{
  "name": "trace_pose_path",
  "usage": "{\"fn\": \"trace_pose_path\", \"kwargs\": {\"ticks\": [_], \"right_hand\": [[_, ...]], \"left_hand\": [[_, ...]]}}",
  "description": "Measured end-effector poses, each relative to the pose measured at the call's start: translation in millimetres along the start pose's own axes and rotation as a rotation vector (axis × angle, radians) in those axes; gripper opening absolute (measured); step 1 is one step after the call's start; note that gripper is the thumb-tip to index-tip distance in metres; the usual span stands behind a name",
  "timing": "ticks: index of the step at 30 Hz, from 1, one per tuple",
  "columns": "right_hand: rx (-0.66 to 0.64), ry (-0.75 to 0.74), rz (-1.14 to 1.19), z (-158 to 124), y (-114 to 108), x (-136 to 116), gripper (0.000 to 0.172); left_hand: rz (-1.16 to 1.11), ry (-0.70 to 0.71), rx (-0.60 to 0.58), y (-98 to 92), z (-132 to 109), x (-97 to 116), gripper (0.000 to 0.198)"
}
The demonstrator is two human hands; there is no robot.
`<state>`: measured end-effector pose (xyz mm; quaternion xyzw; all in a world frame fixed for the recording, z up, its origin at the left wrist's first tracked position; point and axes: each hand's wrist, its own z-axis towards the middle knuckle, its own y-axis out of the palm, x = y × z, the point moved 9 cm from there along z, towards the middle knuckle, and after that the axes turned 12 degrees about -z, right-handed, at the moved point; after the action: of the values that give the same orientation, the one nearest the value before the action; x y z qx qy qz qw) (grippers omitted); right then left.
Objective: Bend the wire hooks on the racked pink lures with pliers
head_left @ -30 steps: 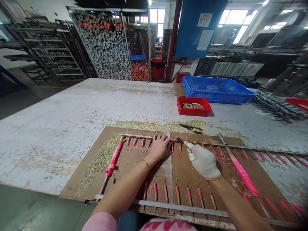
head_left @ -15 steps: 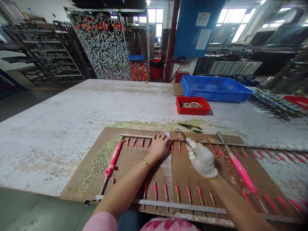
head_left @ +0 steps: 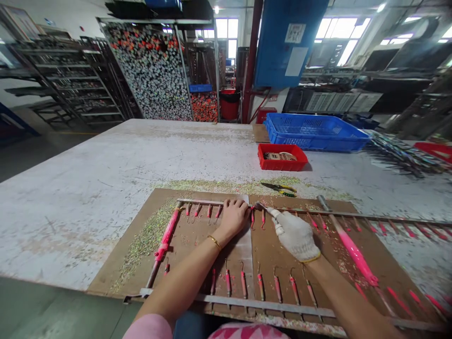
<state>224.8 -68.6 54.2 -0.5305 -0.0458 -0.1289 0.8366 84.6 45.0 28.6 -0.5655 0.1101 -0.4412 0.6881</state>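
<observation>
We record the left hand (head_left: 235,217) bare and palm down, a gold bangle (head_left: 213,242) at its wrist, fingers curled over the upper metal bar (head_left: 212,202) of a rack in a light hold. The right hand (head_left: 294,236), in a white cotton glove, is mostly closed, its fingers drawn together around a small metal tool (head_left: 260,205) whose exact shape is too small to tell.

Pink-tipped hooks (head_left: 210,212) hang along the upper bar, under and to the left of the left hand; two more hang between the hands. A second row of hooks (head_left: 243,284) lies on the lower metal bar (head_left: 264,305), nearer us than both hands.

A brown board (head_left: 268,254) lies beneath both hands. Left of the left hand lie a pink-coated rod (head_left: 165,234) and glittery green shavings (head_left: 148,240); right of the right hand lies another pink-coated rod (head_left: 356,254). Ahead of the right hand we note pliers (head_left: 278,188), then a red tray (head_left: 282,157) and a blue basket (head_left: 316,133), on a scuffed white table (head_left: 106,188).
</observation>
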Motion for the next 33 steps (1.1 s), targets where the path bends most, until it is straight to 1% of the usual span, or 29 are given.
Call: {"fn": "trace_pose_path", "kwargs": {"ticks": [2, 4, 6, 10, 16, 22, 27, 33], "right_hand": [[0.064, 0.089, 0.05, -0.1, -4.6, 9.3, 0.043], [0.099, 0.141, 0.108, 0.1, -6.3, 13.8, 0.044], [0.062, 0.143, 0.157, 2.1, -1.3, 11.3, 0.045], [-0.122, 0.105, 0.238, 8.1, 17.6, -1.7, 0.046], [-0.153, 0.133, 0.236, 17.4, 16.9, -3.8, 0.044], [-0.178, 0.11, 0.317, 20.5, 15.1, -8.6, 0.044], [-0.23, 0.099, 0.385, 20.7, 16.7, -12.1, 0.049], [-0.306, 0.159, 0.43, 19.5, 19.4, -7.1, 0.054]], "left_hand": [[-0.001, 0.0, 0.002, -0.8, -0.1, 0.4, 0.021], [-0.002, -0.006, 0.0, -1.8, 0.1, 0.1, 0.022], [0.0, -0.013, -0.002, -3.3, 0.5, -0.6, 0.023], [0.015, -0.012, 0.005, -7.7, 2.3, -3.8, 0.021], [0.007, 0.018, 0.016, -12.6, 7.7, -11.3, 0.025], [0.011, 0.059, 0.064, -13.5, 9.8, -18.1, 0.026], [0.015, 0.085, 0.087, -11.6, 10.5, -23.1, 0.026], [0.003, 0.12, 0.105, -13.7, 10.8, -23.2, 0.029]]}}
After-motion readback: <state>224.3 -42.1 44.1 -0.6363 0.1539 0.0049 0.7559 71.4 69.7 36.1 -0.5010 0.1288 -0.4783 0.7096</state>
